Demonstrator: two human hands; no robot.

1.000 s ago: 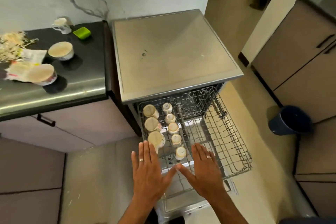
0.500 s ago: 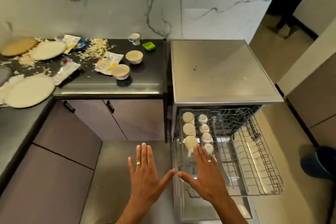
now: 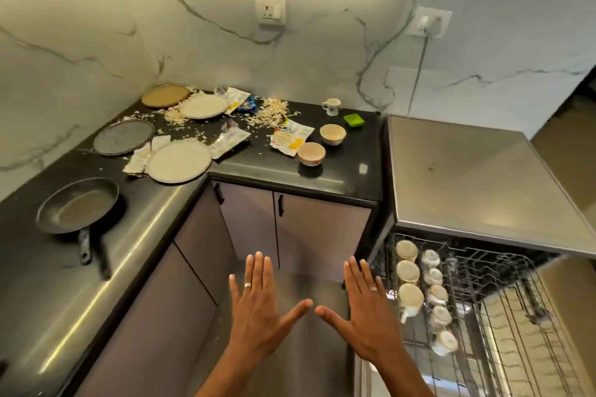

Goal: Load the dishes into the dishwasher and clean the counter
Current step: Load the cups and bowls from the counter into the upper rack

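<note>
dishwasher rack (image 3: 503, 325) cut off at right and bottom edges, wrapper (image 3: 292, 140) print unreadable

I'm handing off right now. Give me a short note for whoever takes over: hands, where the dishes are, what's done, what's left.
Hands: left hand and right hand are both open, fingers spread, holding nothing, in front of the cabinets.

Done: the pulled-out dishwasher rack holds two rows of cups along its left side; the rest of it looks free.

Left on the counter: two bowls, one mug, a green dish, four plates and a frying pan.

Then clean up: torn wrappers and scattered crumbs around the plates.
</note>
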